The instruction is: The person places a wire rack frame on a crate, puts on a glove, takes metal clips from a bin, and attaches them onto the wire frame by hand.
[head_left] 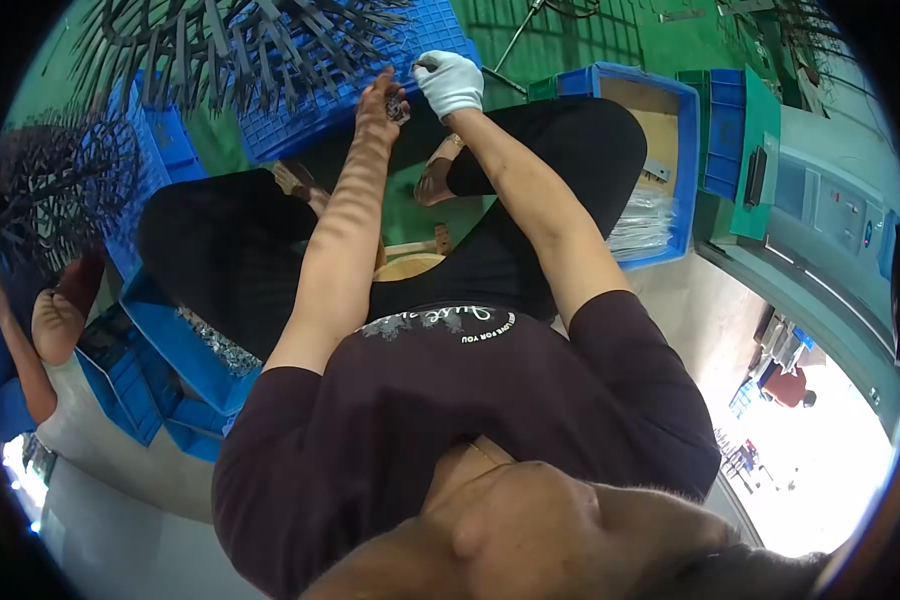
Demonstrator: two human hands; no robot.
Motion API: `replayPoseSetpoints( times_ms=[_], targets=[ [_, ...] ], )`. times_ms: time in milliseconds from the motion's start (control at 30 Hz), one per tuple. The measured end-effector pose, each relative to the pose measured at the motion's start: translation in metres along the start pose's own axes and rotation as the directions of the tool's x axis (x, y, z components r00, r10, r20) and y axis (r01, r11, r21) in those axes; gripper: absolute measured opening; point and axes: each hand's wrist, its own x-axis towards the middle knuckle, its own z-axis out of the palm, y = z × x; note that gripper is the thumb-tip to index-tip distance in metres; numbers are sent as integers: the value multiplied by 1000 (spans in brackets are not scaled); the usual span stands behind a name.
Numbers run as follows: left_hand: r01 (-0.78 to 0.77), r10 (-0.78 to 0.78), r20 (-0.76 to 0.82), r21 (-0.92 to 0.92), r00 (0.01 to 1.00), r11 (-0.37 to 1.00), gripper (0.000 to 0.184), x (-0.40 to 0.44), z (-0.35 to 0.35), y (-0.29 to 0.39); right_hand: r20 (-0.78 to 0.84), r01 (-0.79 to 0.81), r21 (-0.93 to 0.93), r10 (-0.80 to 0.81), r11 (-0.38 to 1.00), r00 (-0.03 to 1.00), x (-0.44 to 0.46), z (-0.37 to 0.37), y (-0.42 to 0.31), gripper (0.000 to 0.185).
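My left hand (382, 104), bare, is curled around a small cluster of shiny metal pieces (398, 110). Close to its right, my right hand (450, 86) wears a white glove; its fingers are pressed together, and what they may hold is too small to make out. Both hands are over the near edge of a blue plastic crate (315, 122). Many dark, thin strips (240, 50) fan out above the crate, to the left of my hands.
A blue bin (692, 150) with clear plastic bags (642, 225) stands at right, beside a green crate (722, 130). Another blue bin (165, 325) at left holds small metal parts (220, 345). A co-worker's arm (25, 360) shows at far left. A wooden stool (410, 266) is below me.
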Motion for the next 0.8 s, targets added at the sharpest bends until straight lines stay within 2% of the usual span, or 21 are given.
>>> replayPoseSetpoints(
  times_ms=[67,167,367,500,633,800],
  targets=[
    [-26,27,8,-123,1000,992,23,-4,6,-3,-14,8,4,-8,1000,1000,2,8,3,19],
    [-56,39,-192,-80,981,995,21,6,22,-3,-58,63,4,-63,998,996,6,15,6,14],
    [-204,180,-208,-101,961,974,13,20,21,-6,-47,93,-25,-94,995,994,13,23,2,12],
    [-185,165,-256,-57,952,981,12,14,26,-3,-46,65,-71,-69,995,997,15,24,-3,14],
    [-228,186,-282,-123,941,966,12,19,27,-6,-22,65,-59,-66,996,998,16,24,-5,14],
    [-221,190,-241,-109,952,969,17,17,24,-3,-27,70,-72,-72,995,997,17,24,-8,16]
  ],
)
